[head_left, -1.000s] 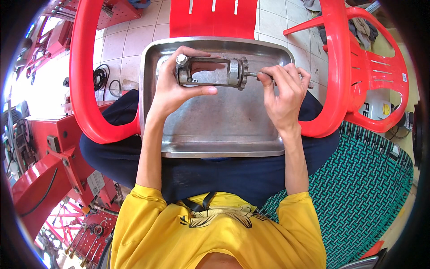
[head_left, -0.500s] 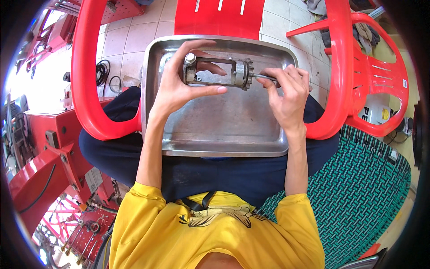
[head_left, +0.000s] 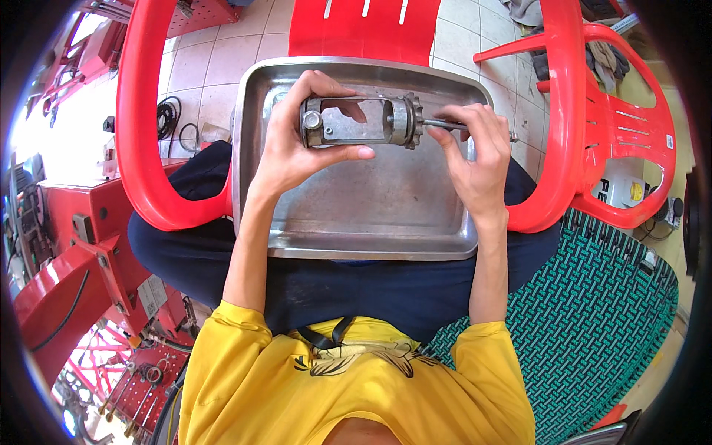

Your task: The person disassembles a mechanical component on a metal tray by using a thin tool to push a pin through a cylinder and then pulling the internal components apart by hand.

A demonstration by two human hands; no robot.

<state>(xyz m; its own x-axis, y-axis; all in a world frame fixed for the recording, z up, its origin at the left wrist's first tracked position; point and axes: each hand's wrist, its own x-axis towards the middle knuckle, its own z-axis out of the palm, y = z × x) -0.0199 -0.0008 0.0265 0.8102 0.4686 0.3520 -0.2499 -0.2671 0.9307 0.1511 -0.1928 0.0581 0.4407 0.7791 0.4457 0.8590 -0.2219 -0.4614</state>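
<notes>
My left hand (head_left: 289,141) is wrapped around the left end of an open metal cage (head_left: 317,132), its thumb along the near side and fingers along the far side. The cage has long side bars, a bolt head (head_left: 313,119) at the left end and a toothed ring (head_left: 410,121) at the right end. Out of that ring's centre a slim metal rod (head_left: 439,123) runs rightward. My right hand (head_left: 478,148) closes on the rod between thumb and fingers, and the rod's tip shows beyond the hand. The cage is held level above a metal tray (head_left: 363,200).
The tray rests across my lap, over my crossed legs. A red plastic chair (head_left: 142,111) surrounds its far side, and another red chair (head_left: 623,111) stands at the right. Red metal machinery (head_left: 96,215) is on the left; a green woven seat (head_left: 586,311) lies at the right.
The metal cage has rolled in my left hand, so the bolt head now faces up instead of standing at the far edge. My right fingers have shifted slightly along the rod.
</notes>
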